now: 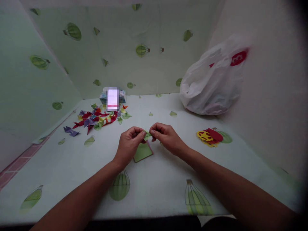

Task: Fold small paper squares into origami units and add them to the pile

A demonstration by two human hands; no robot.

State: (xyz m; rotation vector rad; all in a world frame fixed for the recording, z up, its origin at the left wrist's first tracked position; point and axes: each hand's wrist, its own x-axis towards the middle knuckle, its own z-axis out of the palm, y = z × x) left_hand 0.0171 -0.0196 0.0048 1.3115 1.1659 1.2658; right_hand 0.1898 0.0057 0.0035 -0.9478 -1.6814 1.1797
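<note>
Between my two hands is a small piece of folded green paper (147,136), raised just above the table. My left hand (131,141) pinches its left side between thumb and fingers. On the other side, my right hand (166,136) is closed on the paper's right edge with thumb and forefinger. Below them a stack of square green paper (143,152) lies flat, partly covered by my left hand. The exact folds of the held paper are too small to make out.
Many-coloured folded paper cranes (98,118) lie heaped at the back left. Behind them a lit phone (113,99) leans on a tissue box (122,96). Yellow and red paper cut-outs (209,137) lie at right. A white plastic bag (211,83) stands at the back right.
</note>
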